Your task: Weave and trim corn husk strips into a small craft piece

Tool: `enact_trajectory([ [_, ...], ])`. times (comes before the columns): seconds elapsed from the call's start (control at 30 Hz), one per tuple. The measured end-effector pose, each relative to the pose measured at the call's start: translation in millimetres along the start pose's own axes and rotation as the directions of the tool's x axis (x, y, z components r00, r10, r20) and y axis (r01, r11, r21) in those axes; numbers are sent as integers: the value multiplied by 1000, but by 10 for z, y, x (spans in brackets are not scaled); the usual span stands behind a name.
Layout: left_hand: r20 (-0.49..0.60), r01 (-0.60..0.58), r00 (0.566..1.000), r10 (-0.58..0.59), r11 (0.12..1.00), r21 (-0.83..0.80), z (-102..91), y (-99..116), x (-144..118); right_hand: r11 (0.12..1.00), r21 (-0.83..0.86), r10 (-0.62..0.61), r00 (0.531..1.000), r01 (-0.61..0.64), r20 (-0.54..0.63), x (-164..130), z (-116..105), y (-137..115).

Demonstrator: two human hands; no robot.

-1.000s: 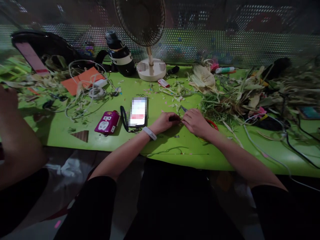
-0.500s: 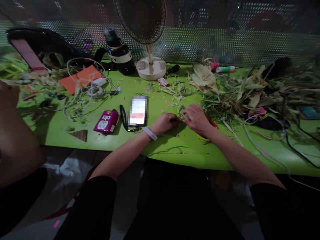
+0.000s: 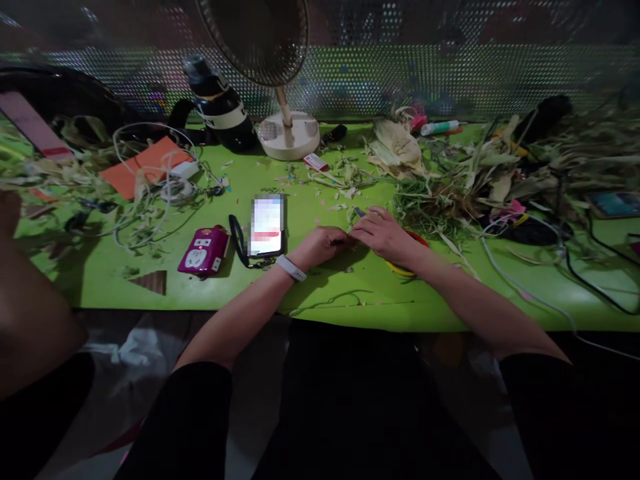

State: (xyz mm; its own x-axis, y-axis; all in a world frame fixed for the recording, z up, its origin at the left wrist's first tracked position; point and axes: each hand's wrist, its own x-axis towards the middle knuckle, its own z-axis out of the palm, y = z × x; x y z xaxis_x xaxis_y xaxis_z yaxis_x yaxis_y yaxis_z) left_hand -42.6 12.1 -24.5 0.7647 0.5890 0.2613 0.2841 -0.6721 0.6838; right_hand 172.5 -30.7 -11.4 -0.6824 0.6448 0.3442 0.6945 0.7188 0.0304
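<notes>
Hands: both mine are down on the green table [image 3: 150, 280], meeting at its near middle.
Left hand: my left hand [image 3: 323, 244] lies curled, fingers drawn together on a small dark strip [image 3: 345, 241] at their tips; white wristband [image 3: 291, 267] on that wrist.
Right hand: my right hand [image 3: 383, 233] is bent over, fingertips pinched at the same spot, touching my left; a thin metal tip [image 3: 359, 212] pokes out just beyond my knuckles, too small to identify.
Under my right wrist: red and yellow ring [image 3: 403, 269], mostly covered.
Left of my hands: phone [image 3: 267, 225] lit up, then a magenta power strip [image 3: 203, 251] beside it.
Far side: fan [image 3: 287, 137] on its round base, dark bottle [image 3: 220, 107] left of it.
Right: heap of corn husks [image 3: 460, 180] and green shreds, cables running through.
Far left edge: another person's arm [image 3: 30, 313], well apart from my hands.
</notes>
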Motion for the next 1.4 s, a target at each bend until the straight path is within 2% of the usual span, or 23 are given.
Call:
enact_trajectory([
  [0.27,-8,0,1000,0,1000,-29,-12,18,11,988,-129,-90,996,86,-23,17,-31,-18],
  [0.43,-33,130,990,-137,978,-164,-11,-27,3,987,-135,-89,996,90,16,-3,-44,-23],
  [0.53,-21,219,972,-235,930,-296,-28,-58,17,988,-121,-93,995,95,18,-15,-48,-26],
  [0.73,101,369,921,-375,762,-532,-50,-55,66,989,-92,-114,993,113,-6,-16,-42,-69],
  [0.8,106,365,923,-371,749,-553,-47,-45,73,988,-80,-133,991,132,-7,-13,-42,-80],
  [1.07,77,313,945,-319,806,-502,-60,-18,74,989,17,-145,989,146,-33,-17,-19,-60],
  [1.27,78,317,939,-336,753,-577,-70,-17,70,987,15,-157,984,159,-80,-34,60,-20],
  [1.4,66,309,937,-343,724,-617,-48,-49,75,989,57,-132,985,138,-107,-35,38,-23],
])
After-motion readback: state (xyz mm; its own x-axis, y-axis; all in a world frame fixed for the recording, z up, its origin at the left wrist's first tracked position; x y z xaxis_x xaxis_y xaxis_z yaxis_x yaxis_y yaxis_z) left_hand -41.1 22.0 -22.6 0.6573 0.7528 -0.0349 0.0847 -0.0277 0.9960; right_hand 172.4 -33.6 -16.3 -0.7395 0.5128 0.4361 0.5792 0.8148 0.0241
